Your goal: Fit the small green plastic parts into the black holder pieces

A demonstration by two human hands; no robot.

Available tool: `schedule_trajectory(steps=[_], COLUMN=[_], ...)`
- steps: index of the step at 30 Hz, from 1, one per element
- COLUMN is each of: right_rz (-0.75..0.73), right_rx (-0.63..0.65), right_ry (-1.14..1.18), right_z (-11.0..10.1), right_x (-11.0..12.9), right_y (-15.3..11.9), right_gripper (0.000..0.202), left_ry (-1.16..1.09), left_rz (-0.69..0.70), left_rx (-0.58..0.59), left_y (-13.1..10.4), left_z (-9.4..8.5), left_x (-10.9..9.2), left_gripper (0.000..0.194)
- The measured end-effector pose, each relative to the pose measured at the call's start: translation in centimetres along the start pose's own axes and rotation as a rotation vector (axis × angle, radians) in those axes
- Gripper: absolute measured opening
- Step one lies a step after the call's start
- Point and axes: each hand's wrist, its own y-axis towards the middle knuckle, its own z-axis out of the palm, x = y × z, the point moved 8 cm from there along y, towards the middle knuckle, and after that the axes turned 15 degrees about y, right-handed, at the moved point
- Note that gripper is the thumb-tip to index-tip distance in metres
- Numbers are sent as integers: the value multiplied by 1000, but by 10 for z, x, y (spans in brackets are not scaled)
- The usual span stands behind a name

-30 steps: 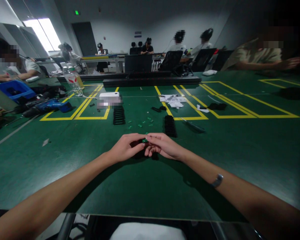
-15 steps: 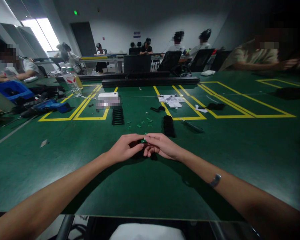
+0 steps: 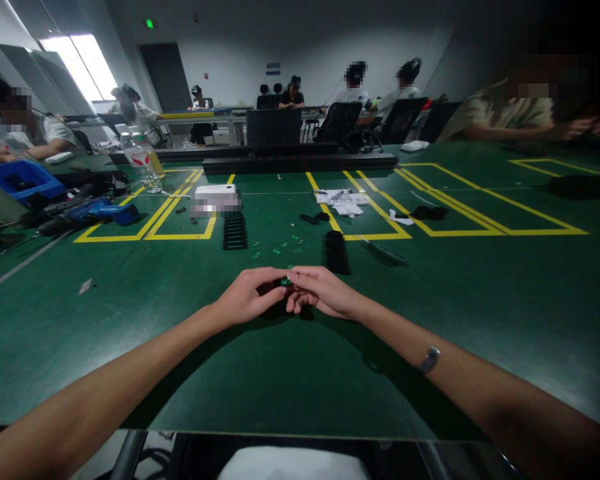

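Note:
Both of my hands meet over the green table (image 3: pixel 300 387), close in front of several small green pieces (image 3: pixel 277 252). My left hand (image 3: pixel 247 293) has its fingers and thumb closed on one small green piece (image 3: pixel 286 282). At the other side of that piece, my right hand (image 3: pixel 324 291) pinches it with thumb and forefinger, its other fingers curled below. A black slotted rack (image 3: pixel 235 231) lies beyond my left hand, and a second black rack (image 3: pixel 337 252) lies just beyond my right hand.
A white box (image 3: pixel 216 195), crumpled paper (image 3: pixel 343 200) and black parts lie farther back. Bottles (image 3: pixel 143 162), a blue bin (image 3: pixel 23 181) and a blue tool (image 3: pixel 105 212) are at the left. Long black bars (image 3: pixel 300 163) cross the back. People sit at both sides.

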Motion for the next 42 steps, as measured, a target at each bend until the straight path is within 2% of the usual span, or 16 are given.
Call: schedule_trajectory(steps=[42], right_rz=[2], right_rx=[1], right_ry=[-6], right_z=[1], right_x=[1], right_y=[0], right_gripper=[29], left_ry=[-2], left_rz=[6], left_rx=[9], left_y=[0], left_z=[0], left_x=[-2], left_gripper=[32])
